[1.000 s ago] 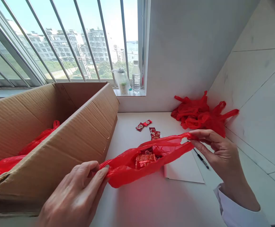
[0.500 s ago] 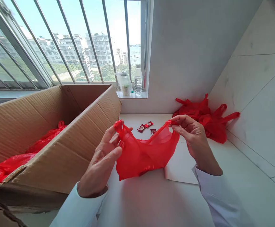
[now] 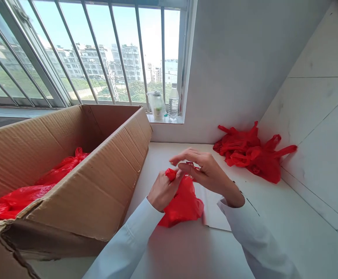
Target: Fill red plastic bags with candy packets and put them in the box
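A small red plastic bag (image 3: 183, 201) hangs bunched between my hands above the white table (image 3: 273, 217). My left hand (image 3: 164, 190) is closed round the gathered top of the bag. My right hand (image 3: 205, 170) meets it from the right, thumb and fingers pinching the bag's handles, other fingers stretched out. What lies inside the bag is hidden. A red sweet packet (image 3: 191, 166) peeks out just behind my right hand.
A large open cardboard box (image 3: 99, 182) stands at the left with red filled bags (image 3: 40, 186) inside. A pile of empty red bags (image 3: 250, 153) lies by the tiled wall. A white sheet (image 3: 212, 217) lies under my hands. A water bottle (image 3: 173, 103) and a jar (image 3: 157, 105) stand on the sill.
My hands have come together from wide apart, gathering the bag's handles into one bunch. The bag has gone from stretched flat to a hanging pouch. The view has tilted slightly.
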The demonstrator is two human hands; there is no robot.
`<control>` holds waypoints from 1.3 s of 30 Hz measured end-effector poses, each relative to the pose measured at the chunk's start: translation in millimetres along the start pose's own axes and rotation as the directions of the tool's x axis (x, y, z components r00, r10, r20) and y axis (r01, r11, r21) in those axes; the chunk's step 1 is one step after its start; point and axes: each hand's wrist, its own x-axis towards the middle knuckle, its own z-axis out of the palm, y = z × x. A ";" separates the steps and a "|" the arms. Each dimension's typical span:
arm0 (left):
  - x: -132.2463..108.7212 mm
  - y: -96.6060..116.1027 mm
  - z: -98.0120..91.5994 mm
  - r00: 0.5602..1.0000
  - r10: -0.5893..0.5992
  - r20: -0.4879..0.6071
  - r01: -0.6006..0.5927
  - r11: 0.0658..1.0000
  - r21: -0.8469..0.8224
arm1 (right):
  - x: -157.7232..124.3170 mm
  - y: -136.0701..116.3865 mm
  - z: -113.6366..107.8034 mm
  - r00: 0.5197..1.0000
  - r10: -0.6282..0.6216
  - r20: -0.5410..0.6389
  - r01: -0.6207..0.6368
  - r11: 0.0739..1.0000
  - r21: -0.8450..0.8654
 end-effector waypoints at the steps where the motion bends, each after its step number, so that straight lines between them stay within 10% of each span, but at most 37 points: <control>1: -0.5 -3.9 -1.2 0.999 -0.050 0.017 0.051 0.998 -0.045 | -3.7 7.9 -0.4 0.996 0.074 -0.045 -0.076 0.997 -0.029; 6: -2.8 -11.8 -8.9 0.954 -0.206 0.216 0.268 0.911 -0.315 | -21.3 53.7 7.0 0.906 0.392 0.162 -0.420 0.882 0.215; 9: 0.2 -10.5 -10.6 0.910 -0.261 0.322 0.386 0.814 -0.433 | -24.7 61.2 15.1 0.889 0.457 -0.036 -0.415 0.835 0.361; 12: 5.6 -11.0 -12.0 0.895 -0.262 0.361 0.431 0.714 -0.552 | -25.8 45.2 15.0 0.916 0.346 -0.203 -0.294 0.924 0.246; 15: 7.8 -13.7 -15.2 0.911 -0.193 0.364 0.381 0.730 -0.567 | -29.8 24.3 5.5 0.989 0.120 0.082 -0.129 0.985 0.111; 17: 5.6 -14.4 -17.3 0.942 -0.092 0.323 0.250 0.833 -0.494 | -32.6 18.9 -1.4 0.970 0.067 0.233 -0.087 0.993 0.079; 20: -0.7 -10.9 -16.7 0.956 0.160 0.246 -0.155 0.987 -0.039 | -31.4 27.3 -4.2 0.981 0.192 0.025 -0.193 0.973 0.130; 24: -4.4 -3.2 -6.0 0.883 0.355 0.306 -0.468 0.626 0.624 | -19.1 50.1 9.5 0.971 0.235 0.049 -0.239 0.926 0.291; 29: -0.5 -15.8 5.5 0.795 0.580 0.178 -0.444 0.357 0.822 | -11.8 69.2 26.9 0.958 0.134 0.252 -0.257 0.789 0.558; 33: 2.2 -31.0 4.4 0.786 0.617 0.036 -0.352 0.400 0.846 | -13.8 76.9 29.7 0.928 0.086 0.363 -0.299 0.753 0.586; 39: 1.2 -33.5 -6.4 0.854 0.506 0.118 -0.433 0.566 0.701 | -15.4 77.9 21.6 0.959 0.262 0.105 -0.282 0.899 0.336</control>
